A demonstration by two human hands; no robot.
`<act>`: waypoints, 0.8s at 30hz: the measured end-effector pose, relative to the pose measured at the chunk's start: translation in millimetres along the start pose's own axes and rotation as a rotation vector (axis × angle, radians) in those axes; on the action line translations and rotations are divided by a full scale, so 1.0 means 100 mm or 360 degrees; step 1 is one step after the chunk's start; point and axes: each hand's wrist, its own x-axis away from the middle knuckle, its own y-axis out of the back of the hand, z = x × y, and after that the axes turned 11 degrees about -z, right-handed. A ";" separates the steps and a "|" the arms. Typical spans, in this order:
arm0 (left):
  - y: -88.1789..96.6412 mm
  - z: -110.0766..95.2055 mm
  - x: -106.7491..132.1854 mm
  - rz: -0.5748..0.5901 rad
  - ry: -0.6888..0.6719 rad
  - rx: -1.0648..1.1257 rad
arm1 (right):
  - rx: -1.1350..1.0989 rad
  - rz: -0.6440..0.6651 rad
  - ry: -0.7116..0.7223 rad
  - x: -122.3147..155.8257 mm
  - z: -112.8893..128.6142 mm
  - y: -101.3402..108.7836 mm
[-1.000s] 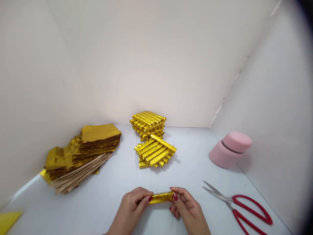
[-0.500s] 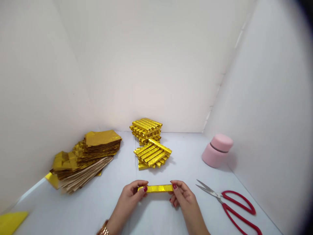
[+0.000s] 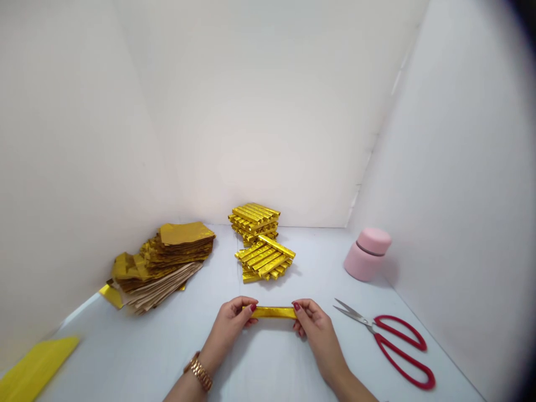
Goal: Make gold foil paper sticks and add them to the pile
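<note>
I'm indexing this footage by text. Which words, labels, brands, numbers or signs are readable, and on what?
None can be read.
Held gold strip, pink bottle, scissors: no lettering visible.
Stacked gold strips: any marks are too small to read.
Watch: face too oblique to read.

I see the person's left grip [image 3: 235,317] and right grip [image 3: 315,324] sitting farther forward over the desk [image 3: 268,368] than a second ago, which puts the gold strip [image 3: 274,312] closer to the crisscrossed gold sticks [image 3: 268,262]. The strip, then slanting up toward the right, now runs almost level and looks narrower. On the left wrist the watch [image 3: 201,375], hidden at first, shows clearly, the scissors [image 3: 367,322] are no longer cut off, and more of the yellow sheet [image 3: 39,365] is visible.
</note>
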 end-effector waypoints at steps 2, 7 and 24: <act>0.00 0.02 -0.01 0.0008 0.0008 0.0006 | 0.0014 0.0018 0.0007 0.00 0.00 -0.01; 0.02 0.06 -0.02 0.0040 -0.0005 0.0008 | 0.0067 0.0094 0.0016 0.02 0.01 -0.03; -0.02 0.02 0.04 0.0081 -0.0014 0.0012 | 0.0186 0.0239 0.0070 0.05 -0.03 -0.02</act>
